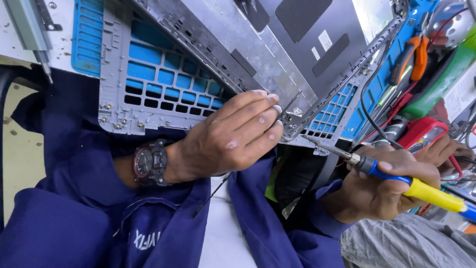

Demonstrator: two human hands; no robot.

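At frame centre the left hand [233,136] pressed flat, fingers extended and gripping nothing, on the grey laptop chassis [163,74]. The right hand [386,186] was wrapped around a soldering iron [396,176] — long axis pointing up-left, tip just right of those fingertips.

Two small white rectangular stickers sit on the grey metal panel near the top middle: a larger sticker [325,39], tilted, and a smaller sticker [316,53] just below and left of it; at the right edge, a red meter [421,133] shows a greyish screen [430,136], partly hidden by a hand; white lettering [146,240] marks the blue jacket at the bottom.
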